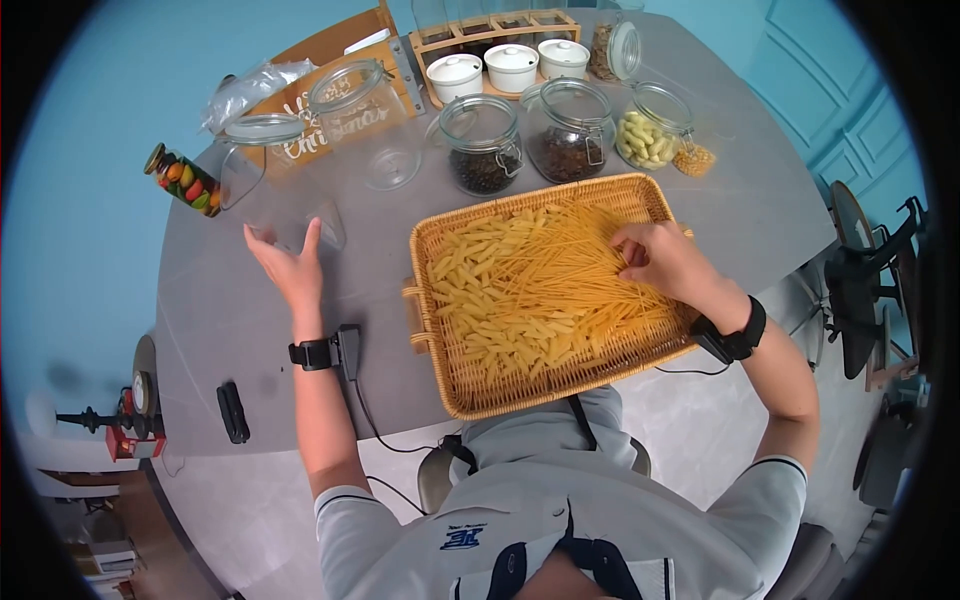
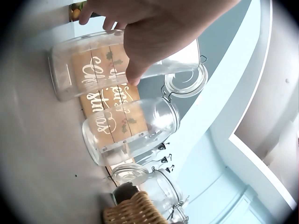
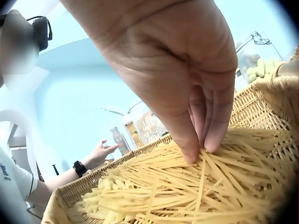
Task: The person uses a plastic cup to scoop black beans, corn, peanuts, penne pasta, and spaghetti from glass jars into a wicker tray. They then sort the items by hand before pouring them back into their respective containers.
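In the wicker basket (image 1: pixel 447 398) lie penne (image 1: pixel 482 257) on the left and long dry spaghetti (image 1: pixel 560 262) on the right. My right hand (image 1: pixel 663 262) reaches down into the spaghetti; in the right wrist view its thumb and fingertips pinch a few strands at the top of the heap. My left hand (image 1: pixel 290 270) is raised left of the basket, thumb and fingers spread. It is nearest to a tall clear glass jar (image 2: pixel 63 70) with its hinged lid swung open, and overlaps that jar in the left wrist view. A second open glass jar (image 2: pixel 135 123) stands beside it.
Behind the basket are jars of dark contents (image 1: pixel 484 172), (image 1: pixel 570 150) and a jar of pale, peanut-like pieces (image 1: pixel 645 140). White lidded pots (image 1: pixel 511 68) line a wooden rack. A bottle of colourful pieces (image 1: pixel 187 185) stands far left; a black object (image 1: pixel 232 412) lies near the table's left edge.
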A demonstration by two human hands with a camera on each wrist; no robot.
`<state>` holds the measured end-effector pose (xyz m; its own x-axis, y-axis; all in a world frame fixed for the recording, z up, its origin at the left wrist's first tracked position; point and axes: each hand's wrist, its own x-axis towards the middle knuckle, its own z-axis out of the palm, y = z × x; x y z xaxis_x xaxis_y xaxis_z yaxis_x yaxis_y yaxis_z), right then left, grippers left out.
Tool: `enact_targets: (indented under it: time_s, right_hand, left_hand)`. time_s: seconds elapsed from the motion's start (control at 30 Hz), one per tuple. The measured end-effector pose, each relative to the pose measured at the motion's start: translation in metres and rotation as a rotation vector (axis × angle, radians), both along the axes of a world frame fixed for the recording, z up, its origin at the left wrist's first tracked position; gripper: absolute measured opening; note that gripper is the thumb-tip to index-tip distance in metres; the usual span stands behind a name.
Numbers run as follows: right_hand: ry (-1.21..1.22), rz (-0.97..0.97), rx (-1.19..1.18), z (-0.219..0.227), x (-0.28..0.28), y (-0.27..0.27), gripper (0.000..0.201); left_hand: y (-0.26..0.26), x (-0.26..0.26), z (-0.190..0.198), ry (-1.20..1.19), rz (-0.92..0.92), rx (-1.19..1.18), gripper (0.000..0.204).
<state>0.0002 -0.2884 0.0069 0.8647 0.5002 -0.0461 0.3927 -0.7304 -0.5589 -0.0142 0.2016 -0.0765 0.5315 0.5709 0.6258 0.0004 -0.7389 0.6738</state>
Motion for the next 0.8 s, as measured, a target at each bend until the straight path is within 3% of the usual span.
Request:
enact_targets:
  time_s: [0.47,0.57,0.67,0.77,0.8]
  right_hand:
    - [0.030,-0.096,-0.039,0.000,0.000,-0.016,0.038]
    - [0.019,-0.090,-0.023,0.000,-0.001,-0.020,0.036]
    - [0.004,-0.097,0.018,0.003,-0.003,-0.025,0.031]
    - [-0.002,-0.094,0.026,0.010,-0.006,-0.040,0.025]
    - [0.016,-0.085,-0.008,0.018,-0.010,-0.046,0.023]
  left_hand:
    - [0.007,-0.007,-0.005,-0.032,-0.026,-0.084,0.094]
    - [0.019,-0.002,-0.020,-0.079,0.045,0.057,0.096]
    - [-0.005,-0.017,0.002,0.060,0.513,0.415,0.085]
    - [-0.022,-0.030,0.017,-0.299,0.220,0.267,0.048]
    - [-0.029,-0.038,0.023,-0.230,0.078,0.166,0.039]
